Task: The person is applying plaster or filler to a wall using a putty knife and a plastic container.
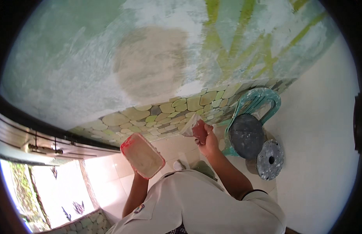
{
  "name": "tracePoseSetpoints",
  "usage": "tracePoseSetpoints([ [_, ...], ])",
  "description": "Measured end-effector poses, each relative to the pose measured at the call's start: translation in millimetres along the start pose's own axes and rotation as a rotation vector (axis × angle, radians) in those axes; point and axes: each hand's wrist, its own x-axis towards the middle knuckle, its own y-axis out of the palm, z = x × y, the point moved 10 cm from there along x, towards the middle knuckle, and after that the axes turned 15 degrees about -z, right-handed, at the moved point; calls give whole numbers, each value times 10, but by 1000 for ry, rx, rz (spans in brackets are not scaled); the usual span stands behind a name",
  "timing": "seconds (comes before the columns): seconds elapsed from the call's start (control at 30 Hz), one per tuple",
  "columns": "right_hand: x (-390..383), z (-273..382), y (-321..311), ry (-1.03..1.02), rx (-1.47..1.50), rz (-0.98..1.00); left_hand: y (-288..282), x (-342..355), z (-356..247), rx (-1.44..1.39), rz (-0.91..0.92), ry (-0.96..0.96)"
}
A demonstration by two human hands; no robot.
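A shallow rectangular tub [142,156] with red-smeared rims and beige putty-like paste in it rests on my left hand [140,177]. That hand is under the tub, its fingers mostly hidden. In my right hand [208,143] is a red putty spreader [199,130] with a wide, paste-coated edge, gripped between thumb and fingers. The spreader is pointed up and left, in front of the wall's stone-patterned lower band [165,113]. Above is a painted wall [83,74] with whitish smears and a large beige round patch [153,62].
To the right stands a green, paint-spattered plastic chair [267,93] with a dark round lid-like thing [246,135] against it. A speckled grey drum [270,160] with a central hole is beside that. A dark-framed door [60,144] and bright opening lie at left, over a tiled floor [106,175].
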Motion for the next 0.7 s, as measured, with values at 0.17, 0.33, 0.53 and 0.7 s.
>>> tracePoseSetpoints([
  [0.17, -584, 343, 507, -51, -54, 238, -148, 126, -54, 54, -199, 237],
  [0.33, -1567, 768, 910, -442, -276, 518, 454, 195, 57, 128, -99, 314],
  [0.53, -2301, 855, 888, -1121, -907, 712, 855, 103, 302, 130, -130, 291],
  [0.7, -2561, 803, 767, -1229, -1202, 682, 1025, 22, 574, 175, -17, 240],
])
